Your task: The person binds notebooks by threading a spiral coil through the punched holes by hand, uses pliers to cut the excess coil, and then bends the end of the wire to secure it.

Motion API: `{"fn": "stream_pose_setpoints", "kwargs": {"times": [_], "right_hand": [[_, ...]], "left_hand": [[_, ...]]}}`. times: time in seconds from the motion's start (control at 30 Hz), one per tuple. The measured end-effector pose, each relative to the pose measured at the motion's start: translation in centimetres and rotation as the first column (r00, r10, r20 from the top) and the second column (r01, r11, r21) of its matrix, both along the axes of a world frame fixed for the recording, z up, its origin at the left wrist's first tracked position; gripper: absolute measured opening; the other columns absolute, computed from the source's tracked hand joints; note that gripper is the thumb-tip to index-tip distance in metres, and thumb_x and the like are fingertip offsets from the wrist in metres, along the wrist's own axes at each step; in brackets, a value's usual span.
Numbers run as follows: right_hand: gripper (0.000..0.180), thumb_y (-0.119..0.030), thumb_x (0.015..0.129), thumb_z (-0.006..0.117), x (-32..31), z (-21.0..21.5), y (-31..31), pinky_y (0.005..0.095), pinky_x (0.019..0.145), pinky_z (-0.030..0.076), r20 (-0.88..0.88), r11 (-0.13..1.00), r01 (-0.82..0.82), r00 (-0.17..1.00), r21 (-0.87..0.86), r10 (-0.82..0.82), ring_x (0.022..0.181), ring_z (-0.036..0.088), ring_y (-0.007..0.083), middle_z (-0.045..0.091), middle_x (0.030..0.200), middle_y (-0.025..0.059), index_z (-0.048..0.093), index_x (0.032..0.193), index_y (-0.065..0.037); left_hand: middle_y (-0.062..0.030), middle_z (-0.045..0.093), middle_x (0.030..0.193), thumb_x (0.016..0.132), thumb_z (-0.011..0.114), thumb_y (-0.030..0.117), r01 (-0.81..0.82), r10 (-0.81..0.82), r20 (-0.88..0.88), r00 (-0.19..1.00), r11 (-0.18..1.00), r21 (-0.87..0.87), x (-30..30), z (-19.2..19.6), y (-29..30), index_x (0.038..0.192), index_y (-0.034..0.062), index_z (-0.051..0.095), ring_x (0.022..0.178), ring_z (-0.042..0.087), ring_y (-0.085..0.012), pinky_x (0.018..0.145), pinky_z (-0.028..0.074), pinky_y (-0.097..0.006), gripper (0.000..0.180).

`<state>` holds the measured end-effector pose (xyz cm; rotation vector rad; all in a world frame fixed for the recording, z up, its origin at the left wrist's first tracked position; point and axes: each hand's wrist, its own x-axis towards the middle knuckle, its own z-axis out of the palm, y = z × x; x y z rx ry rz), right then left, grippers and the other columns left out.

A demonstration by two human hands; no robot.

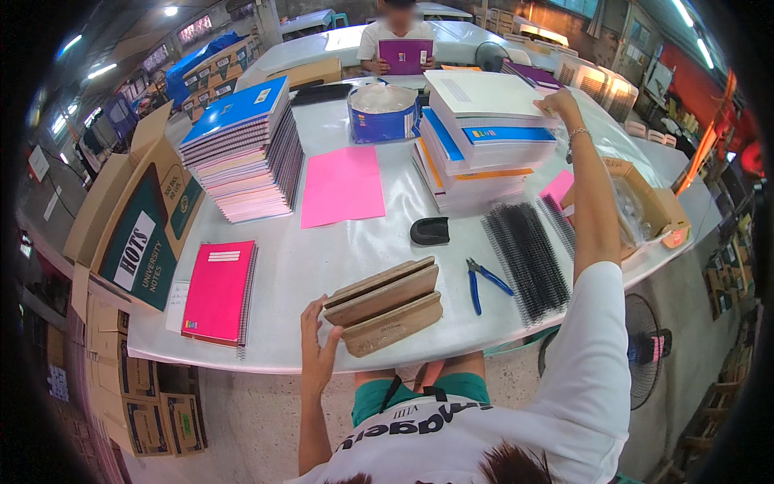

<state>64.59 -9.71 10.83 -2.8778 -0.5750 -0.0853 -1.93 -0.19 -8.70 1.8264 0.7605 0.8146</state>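
Note:
On the near table edge lies a slotted wooden holder (pixel 391 310) with upright boards. My left hand (pixel 318 343) is at its left end, thumb and fingers apart, with nothing seen between them. My right arm reaches far forward, and my right hand (pixel 558 105) is closed at the right corner of the white paper sheets (pixel 476 93) topping a tall stack. Under them are blue-covered bundles (pixel 504 135) and orange-edged ones. Right of the holder are blue-handled cutters (pixel 488 284), black spiral binding coils (pixel 528 262) and a dark curved piece (pixel 430 231).
At left, a tall stack of spiral notebooks (pixel 250 153), a pink notebook (pixel 218 290) and an open carton (pixel 145 234). A pink sheet (pixel 344 187) lies mid-table. A blue packet (pixel 383 113) stands behind it. Across sits a person holding a purple notebook (pixel 405 56). An open box (pixel 645 202) stands right.

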Motion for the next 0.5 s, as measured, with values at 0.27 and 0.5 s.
{"fn": "stream_pose_setpoints", "kwargs": {"times": [0.27, 0.5], "right_hand": [[0.046, -0.048, 0.066, 0.078, 0.9, 1.1, -1.3, 0.0635, 0.096, 0.031, -0.011, 0.989, 0.124, 0.992, 0.078, -0.124, 0.121, 0.052, 0.0377, 0.060, 0.125, 0.0116, 0.072, 0.090, -0.010], [0.068, -0.048, 0.061, 0.083, -4.9, 2.2, 0.4, 0.0464, 0.082, 0.048, 0.083, 0.996, 0.077, 0.993, 0.034, -0.080, 0.101, 0.063, 0.0340, 0.066, 0.110, 0.0197, 0.068, 0.100, 0.005]], "left_hand": [[-0.0151, 0.049, 0.129, 0.094, 0.055, 0.018, -0.068, 0.067, 0.012, 0.998, 0.980, 0.186, 2.1, -2.7, 0.6, 0.130, 0.0002, 0.045, 0.118, 0.048, -0.0282, 0.098, 0.039, -0.037, 0.041], [-0.0162, 0.051, 0.119, 0.096, 0.049, 0.017, -0.112, 0.112, -0.003, 0.994, 0.990, 0.087, 1.9, -4.0, 1.5, 0.122, -0.0019, 0.049, 0.109, 0.050, -0.0280, 0.095, 0.038, -0.034, 0.032]]}}
